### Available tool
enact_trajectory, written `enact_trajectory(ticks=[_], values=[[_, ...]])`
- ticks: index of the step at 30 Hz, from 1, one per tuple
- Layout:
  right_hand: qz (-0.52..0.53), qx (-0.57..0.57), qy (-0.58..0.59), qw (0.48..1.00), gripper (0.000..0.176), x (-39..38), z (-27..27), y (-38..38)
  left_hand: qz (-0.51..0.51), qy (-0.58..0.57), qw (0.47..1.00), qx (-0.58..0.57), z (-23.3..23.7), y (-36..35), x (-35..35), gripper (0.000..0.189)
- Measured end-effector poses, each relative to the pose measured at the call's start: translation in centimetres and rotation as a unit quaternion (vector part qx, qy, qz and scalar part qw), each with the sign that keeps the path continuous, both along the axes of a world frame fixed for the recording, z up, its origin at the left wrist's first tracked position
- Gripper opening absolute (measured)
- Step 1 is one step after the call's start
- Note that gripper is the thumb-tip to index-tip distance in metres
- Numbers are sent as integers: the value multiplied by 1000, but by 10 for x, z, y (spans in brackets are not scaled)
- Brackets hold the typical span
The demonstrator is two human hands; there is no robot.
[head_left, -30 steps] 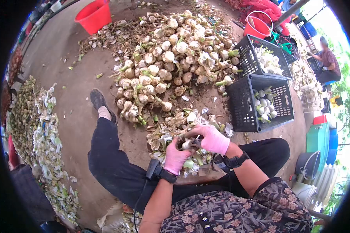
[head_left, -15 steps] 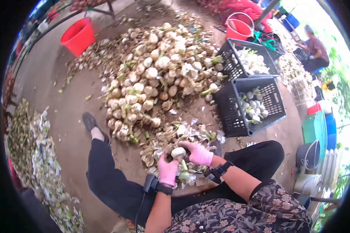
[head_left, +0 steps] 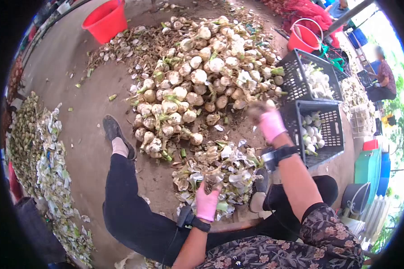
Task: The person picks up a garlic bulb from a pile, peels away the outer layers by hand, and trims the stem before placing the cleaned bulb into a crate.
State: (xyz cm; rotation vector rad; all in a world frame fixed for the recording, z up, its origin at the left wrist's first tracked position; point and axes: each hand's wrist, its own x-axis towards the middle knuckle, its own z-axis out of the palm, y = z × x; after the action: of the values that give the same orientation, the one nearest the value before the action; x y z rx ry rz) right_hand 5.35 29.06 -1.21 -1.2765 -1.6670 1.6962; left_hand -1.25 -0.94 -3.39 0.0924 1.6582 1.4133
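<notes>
- Right grip [head_left: 270,123]: stretched forward in pink glove, fingertips brown and blurred; cannot tell whether closed on anything.
- Just ahead and left of it, nearer than to the left hand: garlic bulbs [head_left: 202,85], heaped, round, matte, soil-stained; long axes running along greenish stalk stubs, pointing every way.
- Behind and left of right grip: left grip [head_left: 207,204], fingers drawn together; contents, if any, not distinguishable from soiled fingertips.
- Just beyond left grip: loose peelings [head_left: 235,170], thin, curled, white to tan.
- Right of right grip: black crate [head_left: 330,143], perforated, rigid-looking, holding smoother white bulbs [head_left: 312,134].
</notes>
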Motion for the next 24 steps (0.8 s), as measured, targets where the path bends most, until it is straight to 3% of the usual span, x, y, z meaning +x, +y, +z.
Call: enact_trajectory(ticks=[1,3,5,7,9,11,12,13,15,16,17,19,20,22,24], values=[[88,39,-95,991,23,-31,-6,-26,3,-14,1000,-19,-1,-1,-2,43],[239,75,-165,954,23,-74,-51,-60,21,27,998,-51,-8,-2,-1,45],[264,253,-310,877,33,-112,-92,-87,24,31,997,-60,-9,-1,-5,41],[254,228,-351,872,33,-138,-120,-103,46,-36,998,-34,-4,3,-10,36],[284,221,-377,853,32,-140,-137,-111,19,-18,999,-36,-6,2,-12,34],[254,218,-321,886,31,-128,-145,-112,23,45,998,-45,2,5,-14,32],[263,189,-278,904,33,-125,-123,-114,39,26,999,-27,-10,3,-11,42],[276,-1,-290,916,38,-114,-98,-115,41,24,999,-25,-18,0,-8,42],[246,-96,-273,925,39,-95,-41,-128,99,131,984,-69,-16,1,-10,60],[250,-139,-214,934,38,-73,-51,-132,81,173,977,-93,-12,0,-13,71],[253,-181,-154,938,37,-55,-61,-137,113,128,985,-23,-22,-2,-13,73],[233,-234,-78,941,33,-42,-19,-152,36,266,960,-78,-13,-2,-15,73],[206,-262,-51,941,35,-35,-14,-158,28,168,985,-39,7,0,-20,74],[178,-283,-17,942,37,-22,-8,-168,30,181,983,-10,16,1,-16,73],[104,-329,125,930,41,-14,-1,-176,58,197,978,38,10,0,-9,67]])
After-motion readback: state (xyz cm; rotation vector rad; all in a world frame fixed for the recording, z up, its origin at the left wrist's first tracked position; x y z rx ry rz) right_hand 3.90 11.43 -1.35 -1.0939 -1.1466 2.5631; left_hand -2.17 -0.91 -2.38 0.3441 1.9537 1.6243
